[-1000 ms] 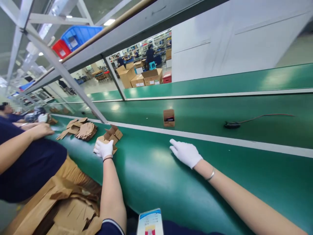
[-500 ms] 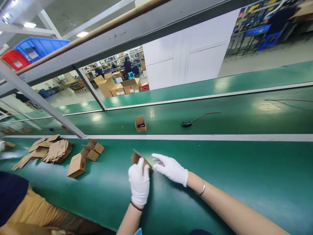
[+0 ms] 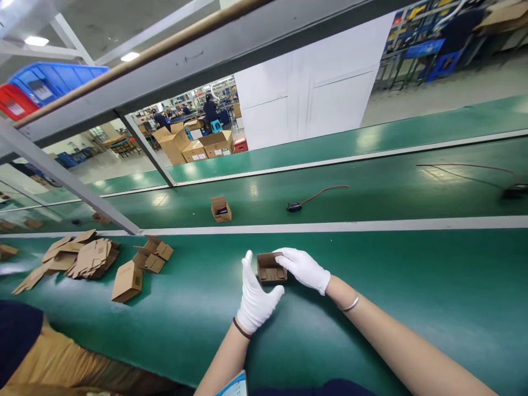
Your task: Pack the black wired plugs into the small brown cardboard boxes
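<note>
A small open cardboard box [image 3: 272,275] stands in front of me on the green work surface, its hollow inside showing. My right hand [image 3: 304,269], in a white glove, holds the box by its upper right edge, fingers reaching over the rim. On the box's other side my left hand [image 3: 258,300], gloved too, is spread wide, thumb and fingers apart and nothing gripped. Further left are a closed-looking carton [image 3: 127,281], some folded-up small boxes [image 3: 154,257] and a pile of flattened cardboard [image 3: 93,258].
Beyond a white strip [image 3: 330,226] runs a green belt carrying a small box [image 3: 221,210] with a dark item inside and a black part [image 3: 294,207] with a red wire. A slanted metal post [image 3: 82,181] rises at left. A person's clothed leg [image 3: 70,357] is at lower left.
My left hand has let go of the cardboard box and opened. My right hand has taken hold of it, and the box now sits further right. Things on the far belt have shifted left.
</note>
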Motion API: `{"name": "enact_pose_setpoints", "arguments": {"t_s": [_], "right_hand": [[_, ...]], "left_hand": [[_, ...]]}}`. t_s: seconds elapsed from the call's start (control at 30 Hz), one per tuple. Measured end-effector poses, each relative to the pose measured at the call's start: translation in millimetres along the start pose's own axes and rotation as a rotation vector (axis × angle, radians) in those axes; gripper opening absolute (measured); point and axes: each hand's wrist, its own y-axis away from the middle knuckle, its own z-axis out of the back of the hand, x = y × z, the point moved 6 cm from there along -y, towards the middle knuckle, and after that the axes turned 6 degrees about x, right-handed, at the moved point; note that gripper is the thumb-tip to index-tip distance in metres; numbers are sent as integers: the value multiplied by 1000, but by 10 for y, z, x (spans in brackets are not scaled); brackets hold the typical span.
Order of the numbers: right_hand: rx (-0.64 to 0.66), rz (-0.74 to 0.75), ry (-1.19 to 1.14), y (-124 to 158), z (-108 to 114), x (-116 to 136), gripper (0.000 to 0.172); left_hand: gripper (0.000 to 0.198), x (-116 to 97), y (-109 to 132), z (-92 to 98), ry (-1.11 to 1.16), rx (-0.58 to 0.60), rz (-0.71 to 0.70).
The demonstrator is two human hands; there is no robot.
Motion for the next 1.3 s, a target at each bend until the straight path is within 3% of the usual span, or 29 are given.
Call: {"name": "enact_pose_setpoints", "arguments": {"t_s": [0.07, 0.13, 0.23, 0.37, 0.47, 0.53, 0.6, 0.67, 0.77, 0.83, 0.9, 1.0, 1.13, 1.3], "right_hand": [[54, 48, -41, -10, -41, 25, 31], [55, 58, -62, -19, -67, 22, 31], [-24, 28, -36, -18, -37, -13, 35], [-141, -66, 46, -18, 226, -162, 43], [-199, -266, 238, 6, 681, -470, 45], [-224, -456, 417, 87, 1104, -748, 44], [-272, -619, 518, 229, 1585, -1035, 42], [-347, -777, 557, 437, 2080, -1324, 42], [-445, -1014, 600, 835, 2749, -1717, 42], [-480, -1125, 621, 1083, 3090, -1925, 40], [-490, -1157, 649, 1246, 3328, -2071, 40], [-459, -1075, 694, 1292, 3499, -2178, 43], [-423, -955, 716, 1193, 3501, -2221, 36], [-576, -854, 726, 1038, 3481, -2172, 19]], "left_hand": [[108, 138, -63, -56, 110, 200, 131], [105, 265, -108, -93, 175, 293, 271], [103, 387, -164, -92, 208, 294, 362], [103, 465, -209, 10, 142, 239, 290], [106, 390, -182, 221, 18, 4, 115], [107, 196, -61, 345, -22, -193, -82], [100, -96, 121, 319, -53, -255, -330], [81, -405, 282, 66, -130, -65, -557], [44, -703, 457, -437, -244, 377, -768], [33, -780, 470, -595, -283, 482, -813], [31, -789, 420, -626, -312, 469, -802], [33, -725, 359, -622, -318, 436, -729], [31, -626, 355, -686, -247, 425, -622], [29, -622, 355, -712, -203, 505, -564]]}}
